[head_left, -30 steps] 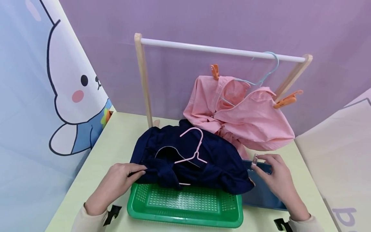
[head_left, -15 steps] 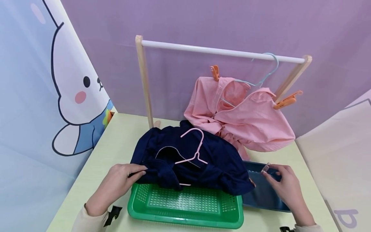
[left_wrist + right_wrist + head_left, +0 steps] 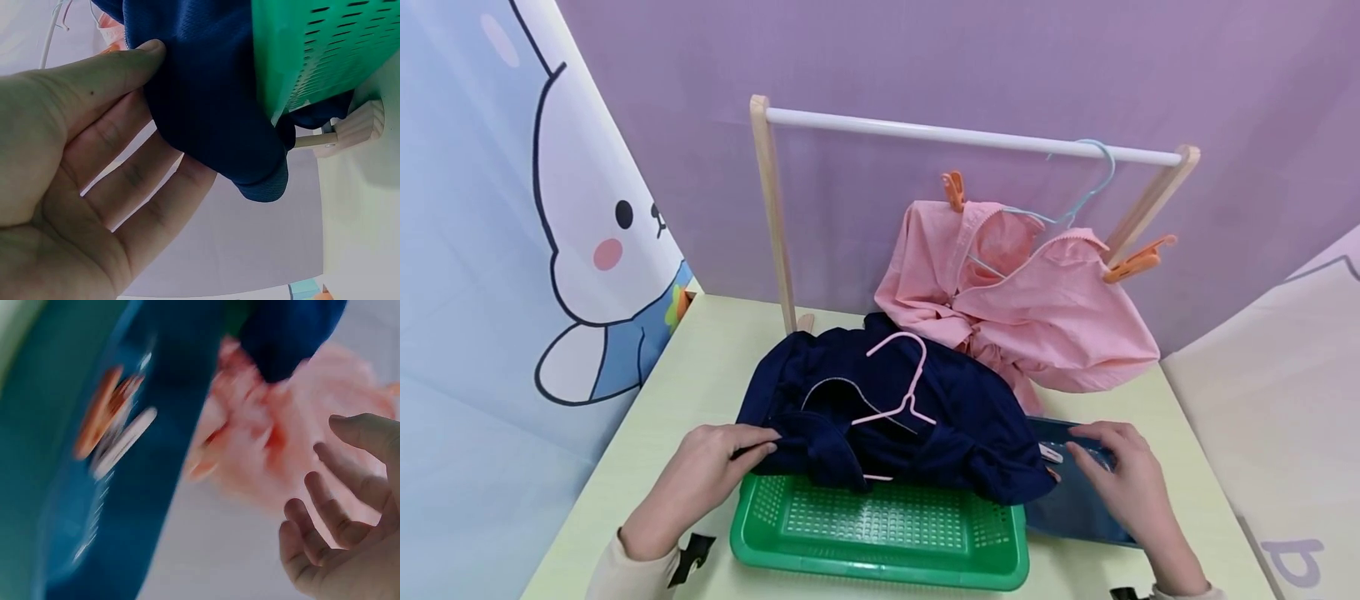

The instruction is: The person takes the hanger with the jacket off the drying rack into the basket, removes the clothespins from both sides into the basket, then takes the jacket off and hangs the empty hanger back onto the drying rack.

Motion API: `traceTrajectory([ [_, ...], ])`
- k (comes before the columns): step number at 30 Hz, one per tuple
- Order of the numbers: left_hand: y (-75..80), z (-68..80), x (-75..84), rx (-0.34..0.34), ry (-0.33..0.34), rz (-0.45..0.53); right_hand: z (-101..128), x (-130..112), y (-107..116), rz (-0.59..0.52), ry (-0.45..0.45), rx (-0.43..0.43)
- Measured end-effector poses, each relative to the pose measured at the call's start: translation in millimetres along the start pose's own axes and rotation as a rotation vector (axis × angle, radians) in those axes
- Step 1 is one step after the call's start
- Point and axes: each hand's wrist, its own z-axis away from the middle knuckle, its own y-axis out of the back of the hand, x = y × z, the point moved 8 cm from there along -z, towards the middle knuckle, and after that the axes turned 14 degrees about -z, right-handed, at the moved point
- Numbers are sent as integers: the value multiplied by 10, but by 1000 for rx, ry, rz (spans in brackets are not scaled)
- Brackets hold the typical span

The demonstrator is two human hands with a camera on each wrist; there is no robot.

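The left hand (image 3: 700, 475) is pinching a fold of the navy garment (image 3: 955, 417) between thumb and fingers at the garment's left edge; the left wrist view is showing the thumb lying on the cloth with the fingers (image 3: 156, 200) extended beneath it. The right hand (image 3: 1120, 479) is hovering over the blue tray (image 3: 1075, 508) with fingers loosely spread and holding nothing, as the right wrist view confirms; a pale clip (image 3: 1049, 453) is lying just beside its fingertips, at the tray's near-left corner.

The navy garment is lying heaped across the far rim of the green basket (image 3: 880, 558), which is sitting on the pale green table (image 3: 700, 367). One pink hanger (image 3: 898, 379) is resting on top of the garment, its lower bar tucked inside the neckline.

Behind, one wooden rack with a white rail (image 3: 970, 133) is standing on the table. One light blue hanger (image 3: 1075, 196) is hooked on the rail, carrying one pink garment (image 3: 1037, 308). Two orange clips are gripping it: one (image 3: 953, 188) at its left shoulder, one (image 3: 1138, 258) at its right.

A rabbit picture (image 3: 595, 242) is showing on the left wall panel. A single purple character (image 3: 1296, 560), cut off by the frame edge, is printed on the right panel; it cannot be read with certainty. The tray's contents are too blurred in the right wrist view to count.
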Motion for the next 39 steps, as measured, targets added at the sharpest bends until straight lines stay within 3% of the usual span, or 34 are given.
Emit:
traceTrajectory([
  [7,14,-5,7,-2,0,-11,-115,-660,-484,-96,278,-198],
  [14,9,-9,26,9,-4,-10,-165,-851,-692,-83,415,-248],
  [23,1,-41,61,-17,5,-20,-170,-875,-720,-60,415,-244],
  [30,-19,-168,235,-64,-39,-29,-198,-886,-676,-70,374,-226],
  [39,97,-348,473,19,-80,-42,-237,-941,-625,-97,354,-235],
])
